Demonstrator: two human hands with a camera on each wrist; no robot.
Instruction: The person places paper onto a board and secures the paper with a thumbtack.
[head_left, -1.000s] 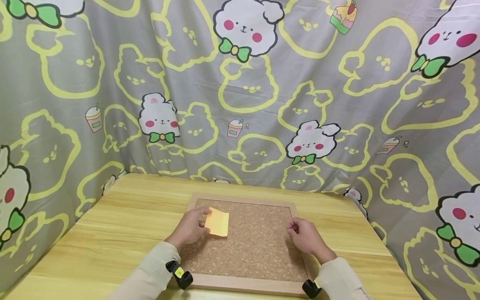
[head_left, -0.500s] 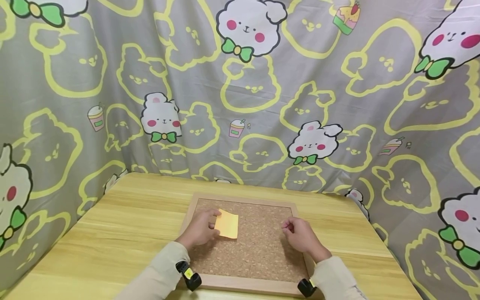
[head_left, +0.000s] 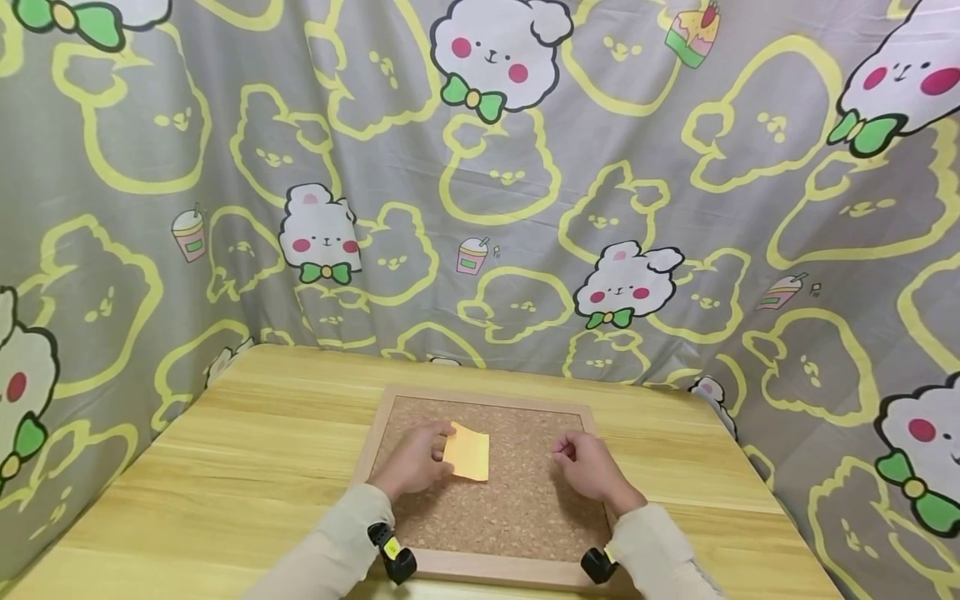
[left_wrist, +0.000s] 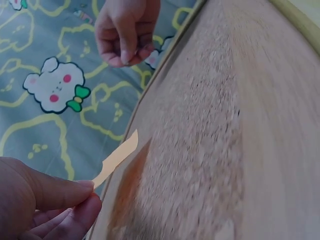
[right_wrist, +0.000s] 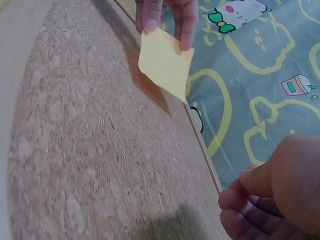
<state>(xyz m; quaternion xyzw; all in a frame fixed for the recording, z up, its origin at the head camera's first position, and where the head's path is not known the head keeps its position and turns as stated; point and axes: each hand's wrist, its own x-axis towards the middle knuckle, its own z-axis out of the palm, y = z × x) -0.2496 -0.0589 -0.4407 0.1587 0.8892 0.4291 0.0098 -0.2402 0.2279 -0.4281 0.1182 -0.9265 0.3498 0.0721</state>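
My left hand (head_left: 418, 458) pinches a yellow-orange sticky note (head_left: 470, 452) by its left edge, thumb and fingers on either side. In the right wrist view the note (right_wrist: 165, 62) is slightly curved and held above a cork board (head_left: 510, 517), casting a shadow on it. Over the right part of the board is my right hand (head_left: 592, 467), its thumb and forefinger tips pressed together and the other fingers curled. Whether something tiny sits between those fingertips cannot be made out in the left wrist view of the right hand (left_wrist: 129, 30).
A light wooden frame (head_left: 495, 568) edges the cork board, which lies on a wood-grain table (head_left: 247, 433). A grey curtain (head_left: 405, 167) with cartoon prints surrounds the table at the back and sides. Black wrist cameras (head_left: 400, 565) hang near the board's front edge.
My left hand has carried the sticky note rightward over the board, towards its middle. The right hand has shifted a little to the left, so both hands are closer together.
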